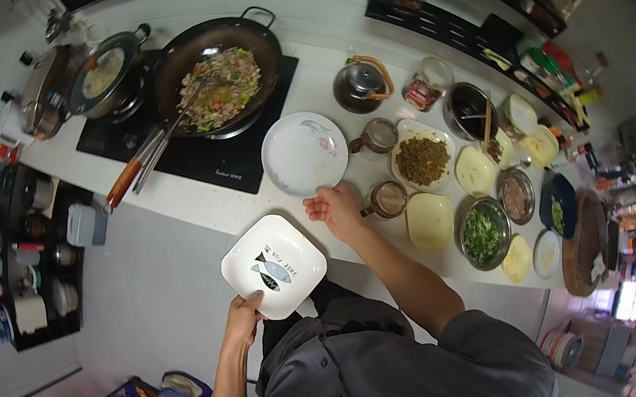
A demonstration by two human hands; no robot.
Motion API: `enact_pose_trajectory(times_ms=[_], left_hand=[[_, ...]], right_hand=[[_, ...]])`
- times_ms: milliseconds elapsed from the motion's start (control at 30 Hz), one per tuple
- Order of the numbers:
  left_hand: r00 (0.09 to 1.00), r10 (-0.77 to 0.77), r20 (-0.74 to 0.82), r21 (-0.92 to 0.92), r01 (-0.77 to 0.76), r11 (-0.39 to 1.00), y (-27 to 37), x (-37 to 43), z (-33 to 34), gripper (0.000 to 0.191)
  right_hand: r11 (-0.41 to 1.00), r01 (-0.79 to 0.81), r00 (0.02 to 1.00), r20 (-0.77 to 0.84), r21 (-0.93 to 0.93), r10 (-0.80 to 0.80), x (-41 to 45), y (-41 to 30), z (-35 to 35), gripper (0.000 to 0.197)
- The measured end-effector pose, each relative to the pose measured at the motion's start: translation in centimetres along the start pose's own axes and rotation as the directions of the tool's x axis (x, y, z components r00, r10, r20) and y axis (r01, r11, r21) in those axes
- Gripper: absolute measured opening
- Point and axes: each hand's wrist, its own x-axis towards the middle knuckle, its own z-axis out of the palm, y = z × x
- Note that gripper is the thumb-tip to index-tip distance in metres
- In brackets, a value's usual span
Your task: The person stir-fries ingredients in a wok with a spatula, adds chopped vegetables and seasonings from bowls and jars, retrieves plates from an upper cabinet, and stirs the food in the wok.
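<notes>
My left hand (246,317) grips the near corner of a square white plate (295,249) with a fish print, thumb on top. The plate bears nothing and is held in front of the counter edge. My right hand (335,211) is at the near rim of a round white plate (301,154) with a floral print, fingers curled; whether it pinches the rim is unclear. That round plate lies partly over the corner of the black cooktop (213,168). Behind it, a large wok (167,91) contains chopped meat and vegetables (239,77), with a wooden-handled spatula (125,182) resting in it.
A lidded pot (108,76) stands left of the wok. Right of the round plate are a kettle (360,89), glass mugs (381,135), a dish of chopped greens (423,160), yellow dishes (431,221) and a metal bowl of chopped scallions (483,235). A wooden chopping board (584,243) lies further right.
</notes>
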Motion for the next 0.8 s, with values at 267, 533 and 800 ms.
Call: enact_pose_trajectory(times_ms=[267, 533, 800], left_hand=[[0.982, -0.017, 0.189, -0.071, 0.031, 0.997, 4.0, 9.4, 1.9, 0.027], [0.934, -0.023, 0.356, -0.076, 0.053, 0.996, 5.1, 16.9, 5.1, 0.037], [0.913, -0.198, 0.357, 0.331, 0.075, 0.941, 7.5, 16.0, 10.3, 0.047]], right_hand=[[0.942, 0.333, 0.923, -0.217, 0.040, -0.317, -14.8, -2.3, -4.7, 0.025], [0.817, 0.575, 0.560, -0.745, 0.034, -0.363, -31.1, 0.3, -11.7, 0.022], [0.631, 0.771, 0.337, -0.898, 0.091, -0.283, -37.4, 3.2, -23.3, 0.018]])
